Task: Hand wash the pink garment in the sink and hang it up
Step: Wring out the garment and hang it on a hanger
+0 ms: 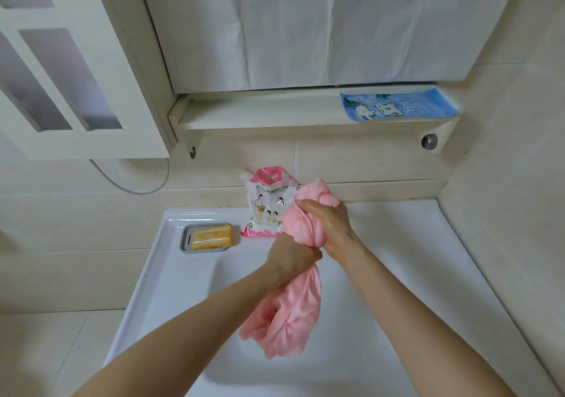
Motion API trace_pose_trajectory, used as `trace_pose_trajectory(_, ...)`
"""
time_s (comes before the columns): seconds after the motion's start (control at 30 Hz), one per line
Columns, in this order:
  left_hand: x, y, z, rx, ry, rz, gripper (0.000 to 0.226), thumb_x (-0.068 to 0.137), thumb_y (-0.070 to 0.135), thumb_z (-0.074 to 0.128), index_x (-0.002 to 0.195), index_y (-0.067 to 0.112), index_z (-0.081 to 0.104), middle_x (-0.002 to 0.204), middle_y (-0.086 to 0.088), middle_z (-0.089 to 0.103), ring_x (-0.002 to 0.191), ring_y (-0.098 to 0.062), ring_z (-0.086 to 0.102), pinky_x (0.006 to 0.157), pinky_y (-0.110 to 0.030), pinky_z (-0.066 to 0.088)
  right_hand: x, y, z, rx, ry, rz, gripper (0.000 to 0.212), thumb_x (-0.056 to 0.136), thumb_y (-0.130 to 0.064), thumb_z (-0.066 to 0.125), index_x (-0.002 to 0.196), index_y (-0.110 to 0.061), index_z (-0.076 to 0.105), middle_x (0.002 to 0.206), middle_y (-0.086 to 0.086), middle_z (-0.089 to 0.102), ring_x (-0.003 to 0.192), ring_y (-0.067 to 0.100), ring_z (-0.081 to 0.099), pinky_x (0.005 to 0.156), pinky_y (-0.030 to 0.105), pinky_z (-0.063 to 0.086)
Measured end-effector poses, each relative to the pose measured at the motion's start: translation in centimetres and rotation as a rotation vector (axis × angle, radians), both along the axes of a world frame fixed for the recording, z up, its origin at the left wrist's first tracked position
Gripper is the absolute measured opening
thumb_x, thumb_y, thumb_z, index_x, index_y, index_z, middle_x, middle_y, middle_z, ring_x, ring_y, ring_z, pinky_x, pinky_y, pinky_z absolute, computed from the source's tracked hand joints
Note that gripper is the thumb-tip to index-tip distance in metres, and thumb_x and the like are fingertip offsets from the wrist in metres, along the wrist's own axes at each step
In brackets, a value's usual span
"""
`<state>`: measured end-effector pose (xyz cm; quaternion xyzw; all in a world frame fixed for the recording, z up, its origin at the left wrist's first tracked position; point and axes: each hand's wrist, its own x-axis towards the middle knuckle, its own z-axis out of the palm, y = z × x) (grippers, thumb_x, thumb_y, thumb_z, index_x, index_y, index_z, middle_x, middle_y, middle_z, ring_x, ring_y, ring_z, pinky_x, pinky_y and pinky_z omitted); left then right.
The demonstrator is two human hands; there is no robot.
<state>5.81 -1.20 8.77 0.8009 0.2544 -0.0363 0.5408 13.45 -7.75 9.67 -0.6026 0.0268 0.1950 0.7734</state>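
The pink garment [290,314] is held up over the white sink [189,277], twisted into a rope between both hands. My right hand [328,224] grips its upper part, with a bunched end sticking out above the fist. My left hand [290,256] grips the twisted middle just below, touching the right hand. The loose lower part of the garment hangs down over the basin. Both hands look wet.
A pink-and-white detergent pouch [266,204] stands at the back rim, partly behind the garment. A grey dish with orange soap [209,237] sits to its left. A blue packet [397,106] lies on the shelf above. A hook [192,151] and a wall fitting [429,141] hang below the shelf.
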Motion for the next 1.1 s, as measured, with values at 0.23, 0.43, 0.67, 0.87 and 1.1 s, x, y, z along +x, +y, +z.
trace_pose_trajectory(0.23, 0.5, 0.4, -1.5, 0.427, -0.003, -0.127, 0.022, 0.079, 0.028, 0.063, 0.083, 0.006, 0.062, 0.075, -0.004, 0.061, 0.070, -0.022, 0.057, 0.059, -0.026, 0.038, -0.7, 0.8, -0.6, -0.114, -0.022, -0.183, 0.015, 0.072, -0.003, 0.069, 0.071, -0.016, 0.061, 0.070, -0.004, 0.062, 0.066, 0.013, 0.061, 0.054, 0.016, 0.047)
trace_pose_trajectory(0.43, 1.1, 1.4, -1.8, 0.369, 0.101, -0.221, 0.016, 0.075, 0.025, 0.065, 0.079, 0.011, 0.058, 0.077, -0.001, 0.059, 0.074, -0.019, 0.057, 0.058, -0.026, 0.040, -0.6, 0.8, -0.8, -0.203, -0.044, -0.113, 0.015, 0.072, -0.010, 0.072, 0.081, -0.017, 0.062, 0.075, -0.004, 0.063, 0.076, 0.018, 0.062, 0.063, 0.022, 0.048)
trace_pose_trajectory(0.67, 0.8, 5.4, 1.6, 0.954, 0.295, -0.677, 0.037, 0.078, 0.022, 0.066, 0.113, 0.013, 0.060, 0.113, -0.008, 0.065, 0.105, -0.028, 0.060, 0.074, -0.028, 0.040, 3.5, -4.4, 1.3, 0.226, -0.164, 0.456, 0.091, 0.040, -0.056, 0.090, 0.119, -0.027, 0.054, 0.117, -0.001, 0.062, 0.108, 0.015, 0.058, 0.084, 0.021, 0.049)
trace_pose_trajectory(0.87, 2.4, 4.7, 2.8, 1.151, 0.295, -0.775, 0.040, 0.078, 0.025, 0.067, 0.115, 0.015, 0.056, 0.105, -0.005, 0.066, 0.102, -0.025, 0.062, 0.074, -0.029, 0.041, -0.1, -1.9, 0.5, -0.789, -0.628, 0.907, 0.123, 0.047, -0.040, 0.084, 0.140, -0.058, 0.007, 0.141, -0.012, 0.040, 0.128, 0.011, 0.040, 0.104, 0.028, 0.039)
trace_pose_trajectory(1.1, 1.7, 5.7, 0.8, 1.463, -0.589, -0.246, 0.064, 0.060, 0.014, 0.059, 0.124, 0.015, 0.058, 0.123, -0.013, 0.056, 0.114, -0.030, 0.046, 0.106, -0.048, 0.023, -0.6, -1.3, -2.9, -0.477, -0.111, 0.514, 0.016, 0.070, -0.009, 0.072, 0.086, -0.011, 0.070, 0.082, 0.005, 0.070, 0.087, 0.023, 0.068, 0.076, 0.031, 0.054)
